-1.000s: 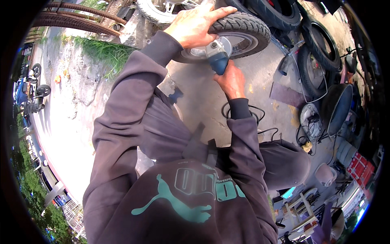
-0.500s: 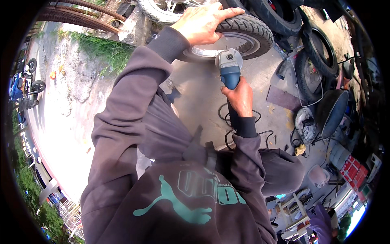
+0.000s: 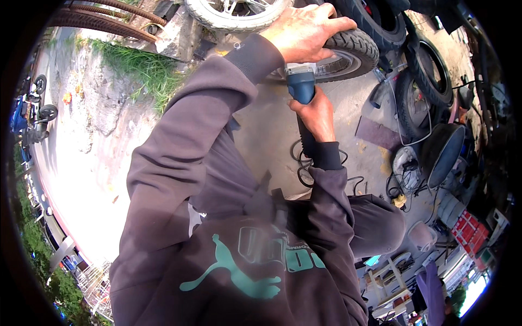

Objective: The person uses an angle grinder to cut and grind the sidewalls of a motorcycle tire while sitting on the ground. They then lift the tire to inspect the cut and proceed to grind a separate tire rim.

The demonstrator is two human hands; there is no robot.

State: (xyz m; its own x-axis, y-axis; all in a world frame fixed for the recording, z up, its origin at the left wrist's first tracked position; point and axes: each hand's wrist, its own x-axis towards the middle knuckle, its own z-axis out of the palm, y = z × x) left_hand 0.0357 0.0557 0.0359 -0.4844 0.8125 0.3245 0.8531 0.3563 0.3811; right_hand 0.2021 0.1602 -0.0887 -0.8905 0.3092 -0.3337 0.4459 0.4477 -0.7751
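Note:
My left hand (image 3: 307,33) grips the top of a knobbly black tyre (image 3: 359,51) on a silver rim (image 3: 348,62), index finger reaching across the tread. My right hand (image 3: 317,117) is closed around the body of a blue angle grinder (image 3: 300,85). The grinder's silver head is up at the rim just below my left hand; its disc is mostly hidden, and contact cannot be made out. A black cable (image 3: 304,174) loops on the concrete under my right wrist. A white spoked wheel (image 3: 239,20) lies behind my left hand.
Loose tyres (image 3: 429,70), a black pan-like container (image 3: 443,155) and a red-and-white crate (image 3: 470,233) crowd my right. Rusty bars (image 3: 103,27) and grass (image 3: 136,76) edge the upper left. Scooters (image 3: 38,114) stand along the pale pavement at far left.
My left hand and the tyre have shifted rightward. The grinder first dropped slightly away from the rim, then rose back to it in my right hand.

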